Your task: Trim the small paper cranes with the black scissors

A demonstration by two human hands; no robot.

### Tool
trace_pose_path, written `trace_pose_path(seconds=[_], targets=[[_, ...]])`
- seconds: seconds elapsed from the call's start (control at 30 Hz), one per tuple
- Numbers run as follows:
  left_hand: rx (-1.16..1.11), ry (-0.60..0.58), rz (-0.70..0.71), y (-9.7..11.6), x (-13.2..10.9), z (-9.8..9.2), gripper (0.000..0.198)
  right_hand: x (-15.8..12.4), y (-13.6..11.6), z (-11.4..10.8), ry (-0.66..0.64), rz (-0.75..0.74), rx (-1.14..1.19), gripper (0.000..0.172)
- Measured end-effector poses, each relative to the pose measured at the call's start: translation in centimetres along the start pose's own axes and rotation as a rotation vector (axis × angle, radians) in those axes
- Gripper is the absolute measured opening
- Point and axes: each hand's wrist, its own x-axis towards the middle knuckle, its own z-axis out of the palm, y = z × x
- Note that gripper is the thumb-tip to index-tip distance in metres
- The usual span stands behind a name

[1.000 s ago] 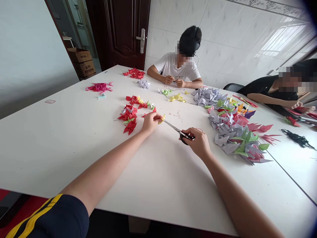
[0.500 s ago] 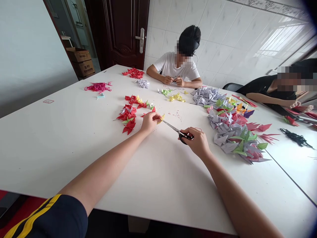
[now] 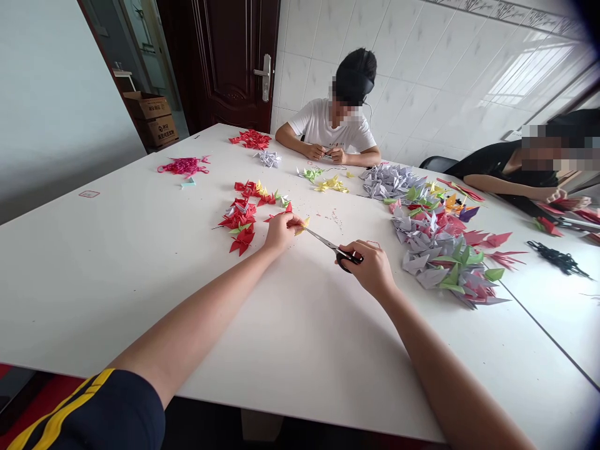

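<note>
Pink cord: a tangled bundle [image 3: 184, 165] is seen toward the table's far left side, a pale blue scrap [image 3: 188, 183] lying just nearer.
Red cluster: folded red, yellow and green paper pieces [image 3: 242, 219] are laid in a curved group beside the left hand.
Left hand: the yellow folded paper [image 3: 305, 223] is pinched between the fingertips of the left hand [image 3: 282, 232], which are clamped together on it above the table [image 3: 262, 325].
Scissors: the tips of the scissors [image 3: 324, 240] are held up to the yellow paper; whether it is touched cannot be told.
Right hand: the black handles are gripped by the closed fingers of the right hand [image 3: 371, 264].
Crane heap: grey, pink and green folded papers [image 3: 426, 256] are piled right of that hand.
Black cord: a bundle [image 3: 557, 257] is placed farther right.
</note>
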Motion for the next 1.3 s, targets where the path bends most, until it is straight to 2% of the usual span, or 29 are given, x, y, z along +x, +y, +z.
trace_pose_path(seconds=[0.27, 0.53, 0.87, 1.1, 1.3], targets=[[0.018, -0.012, 0.059, -0.6, 0.2, -0.2, 0.008, -0.1, -0.5, 0.2, 0.002, 0.036, 0.019, 0.014], [0.033, -0.004, 0.03, -0.2, 0.1, -0.2, 0.011, -0.5, -1.6, 0.8, 0.041, 0.113, -0.036, 0.018], [-0.104, -0.015, -0.015, -0.6, 0.3, -0.4, 0.019, -1.3, -2.1, 2.3, 0.084, 0.152, 0.015, 0.014], [-0.108, 0.013, -0.042, -0.5, 0.2, -0.5, 0.016, -0.7, -0.9, 1.4, 0.218, 0.144, 0.033, 0.014], [-0.085, 0.028, -0.036, 0.0, 0.2, -0.4, 0.012, -0.3, -0.5, 0.8, 0.106, 0.151, 0.062, 0.024]])
